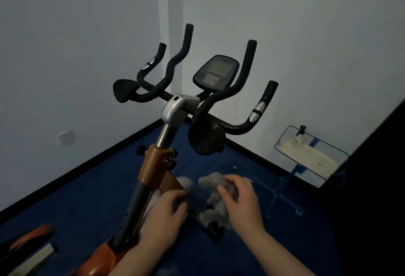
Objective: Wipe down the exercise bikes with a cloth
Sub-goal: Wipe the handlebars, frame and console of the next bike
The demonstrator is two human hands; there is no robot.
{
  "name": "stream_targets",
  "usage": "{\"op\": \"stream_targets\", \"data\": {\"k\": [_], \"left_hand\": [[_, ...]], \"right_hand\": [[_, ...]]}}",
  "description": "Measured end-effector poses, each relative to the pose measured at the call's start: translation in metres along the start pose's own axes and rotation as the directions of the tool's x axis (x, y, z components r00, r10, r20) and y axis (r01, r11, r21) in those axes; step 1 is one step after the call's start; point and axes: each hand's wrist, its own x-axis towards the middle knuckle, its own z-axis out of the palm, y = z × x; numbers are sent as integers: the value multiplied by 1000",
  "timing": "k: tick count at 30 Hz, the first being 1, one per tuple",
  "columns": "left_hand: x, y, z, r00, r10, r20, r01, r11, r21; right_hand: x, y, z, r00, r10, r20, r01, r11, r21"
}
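A person's left hand (168,210) and right hand (238,197), fingers curled, gather a grey cloth (215,194) beside the orange exercise bike (153,166), apparently readying a wiping surface.

Both bare forearms reached fwd & down, side by side. Left hand (168,212) palm-down, fingers curled, blurred. Right hand (238,197) palm-down, fingers bent & pinched on a grey cloth (215,201). Hands near, not touching.

Head-worn view, downward over the exercise bike (175,109), close.
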Motion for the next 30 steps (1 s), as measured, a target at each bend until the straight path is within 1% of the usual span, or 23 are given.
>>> {"op": "stream_targets", "data": {"k": [2,4,6,8,10,11,13,15,16,17,18,19,21,22,23,25,27,28,30], "left_hand": [[22,19,-3,994,-24,-107,9,990,-139],[45,40,-5,975,-44,-218,-15,965,-262],[70,61,-5,948,-67,-311,-60,922,-384],[94,80,-3,925,-112,-363,-76,881,-467],[116,90,2,906,-153,-396,-76,860,-505],[121,92,5,903,-155,-400,-84,850,-520],[123,95,8,914,-112,-389,-124,837,-534],[124,91,11,923,-83,-377,-146,830,-539],[124,88,11,922,-70,-380,-158,829,-536],[125,85,10,922,-55,-383,-173,827,-535],[126,83,8,925,-38,-378,-188,820,-541],[127,81,6,931,-17,-365,-200,812,-548],[131,77,0,942,25,-334,-217,804,-553],[133,74,-2,948,38,-317,-218,803,-555],[134,71,-4,954,42,-296,-210,799,-563],[136,65,-5,970,40,-241,-180,786,-591],[137,61,-5,977,47,-208,-167,775,-609],[138,59,-5,977,58,-206,-175,771,-612],[142,57,-5,977,73,-202,-185,765,-617]], "right_hand": [[32,-14,-17,992,-99,-79,105,992,65],[65,-31,-33,960,-243,-142,255,964,73],[100,-47,-39,917,-381,-119,384,923,4],[134,-59,-34,882,-470,-26,464,878,-118],[163,-68,-15,835,-534,131,548,789,-277],[168,-69,-6,812,-553,187,582,743,-332],[165,-62,1,779,-585,226,625,694,-357],[158,-48,-2,697,-641,321,717,612,-334],[155,-42,-7,647,-655,390,763,561,-323],[158,-41,-11,612,-654,444,790,534,-302],[164,-46,-12,607,-635,478,790,546,-279],[169,-55,-10,639,-605,476,761,588,-274],[171,-69,0,750,-529,397,651,694,-306],[166,-72,7,793,-497,352,604,715,-352],[158,-71,10,808,-490,328,589,699,-406],[140,-62,7,790,-489,370,613,645,-456],[139,-61,-1,775,-486,403,628,661,-410],[145,-66,1,783,-488,385,617,684,-389],[155,-78,12,837,-463,291,547,722,-424]]}}
